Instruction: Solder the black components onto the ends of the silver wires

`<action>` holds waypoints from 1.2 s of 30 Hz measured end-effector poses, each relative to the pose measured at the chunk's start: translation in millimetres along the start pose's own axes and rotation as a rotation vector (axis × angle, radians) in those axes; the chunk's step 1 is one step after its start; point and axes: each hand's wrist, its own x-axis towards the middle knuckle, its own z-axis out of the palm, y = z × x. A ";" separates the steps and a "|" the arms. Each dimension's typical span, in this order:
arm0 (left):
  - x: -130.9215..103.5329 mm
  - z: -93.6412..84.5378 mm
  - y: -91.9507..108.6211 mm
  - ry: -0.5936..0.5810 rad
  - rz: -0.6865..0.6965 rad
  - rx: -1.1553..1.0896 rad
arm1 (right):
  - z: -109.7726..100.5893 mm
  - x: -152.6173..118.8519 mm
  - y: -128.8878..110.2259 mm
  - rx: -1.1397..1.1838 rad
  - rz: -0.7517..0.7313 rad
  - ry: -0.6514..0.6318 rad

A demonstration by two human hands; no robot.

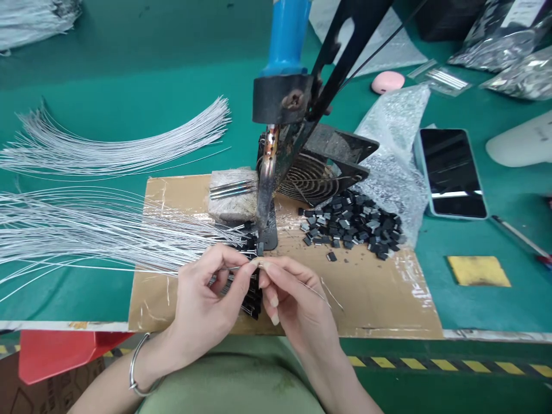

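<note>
Loose white wires [86,230] are stretching across the left side of the cardboard [366,305]. The left hand [211,299] is pinching a thin wire [233,268] near the tip of the soldering iron [268,167]. Beside it, the right hand [297,299] is pressing thumb and forefinger together, their contents too small to discern. Farther right, small black parts [351,224] are lying heaped.

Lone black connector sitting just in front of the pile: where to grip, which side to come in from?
I'd pinch the lone black connector by two opposite edges, coming from the near side and above. It's a small blocky piece lying on the cardboard; the pile is just beyond it, so the near approach looks less cluttered.
</note>
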 end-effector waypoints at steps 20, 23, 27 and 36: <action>5.6 1.8 2.1 0.023 -0.127 -0.183 | -4.6 -3.9 6.1 -0.124 -0.115 0.005; 5.2 1.3 3.5 0.024 -0.101 -0.165 | -4.4 -4.2 7.4 -0.144 -0.145 0.019; 3.5 -0.2 1.2 0.009 -0.078 -0.158 | -4.5 -3.9 7.5 -0.154 -0.166 0.019; 4.0 -1.0 -1.1 -0.004 0.007 -0.107 | -3.4 -3.7 0.0 -0.120 -0.108 0.004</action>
